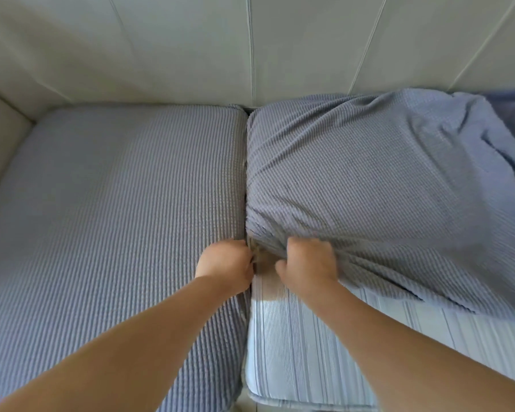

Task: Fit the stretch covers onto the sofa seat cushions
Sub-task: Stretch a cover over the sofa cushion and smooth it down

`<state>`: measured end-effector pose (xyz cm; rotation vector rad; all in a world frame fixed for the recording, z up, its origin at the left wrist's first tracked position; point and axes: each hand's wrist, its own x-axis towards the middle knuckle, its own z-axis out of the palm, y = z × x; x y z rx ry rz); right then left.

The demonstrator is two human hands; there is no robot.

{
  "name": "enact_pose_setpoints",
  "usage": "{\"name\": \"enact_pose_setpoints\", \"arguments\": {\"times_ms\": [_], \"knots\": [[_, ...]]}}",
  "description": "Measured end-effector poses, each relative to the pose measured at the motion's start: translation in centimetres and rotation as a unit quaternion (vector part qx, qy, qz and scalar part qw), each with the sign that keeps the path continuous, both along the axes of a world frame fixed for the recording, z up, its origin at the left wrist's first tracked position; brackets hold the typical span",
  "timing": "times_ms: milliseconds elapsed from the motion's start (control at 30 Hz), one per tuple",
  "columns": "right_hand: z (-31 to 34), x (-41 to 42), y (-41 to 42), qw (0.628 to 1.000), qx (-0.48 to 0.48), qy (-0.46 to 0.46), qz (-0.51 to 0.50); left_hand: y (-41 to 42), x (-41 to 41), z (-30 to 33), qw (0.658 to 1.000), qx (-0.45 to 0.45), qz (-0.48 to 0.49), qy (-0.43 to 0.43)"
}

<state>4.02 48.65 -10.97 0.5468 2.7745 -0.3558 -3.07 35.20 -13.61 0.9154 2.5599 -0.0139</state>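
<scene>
The fingers point(302, 248) of the right hand point(308, 264) are curled into a bunched fold of the loose blue-grey ribbed stretch cover point(384, 188), gripping it at its near left corner. The fingers point(249, 257) of the left hand point(225, 264) are curled too, tucked down at the gap between the two seat cushions; they seem to pinch the cover's edge there, though the contact itself is hidden.

That cover lies wrinkled over the far part of the right seat cushion with pale blue and white striped fabric point(324, 352), whose near part is bare. Its right side is heaped up against the backrest.

Just beside it, touching along the gap, the left seat cushion in a smooth, fitted blue-grey ribbed cover point(116, 218) lies flat. Behind both stands the beige panelled sofa backrest point(191, 49), with the beige armrest point(0, 144) at the left.
</scene>
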Motion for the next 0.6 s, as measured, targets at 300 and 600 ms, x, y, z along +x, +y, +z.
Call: {"name": "enact_pose_setpoints", "arguments": {"times_ms": [300, 600], "knots": [[1.1, 5.2, -6.0, 0.979, -0.166, -0.062, 0.104, 0.0, 2.3, 1.5, 0.930, 0.086, 0.336, -0.118], [2.0, 9.9, -3.4, 0.855, -0.234, 0.251, -0.390, 0.4, 5.5, 1.1, 0.818, 0.153, 0.481, -0.276]]}}
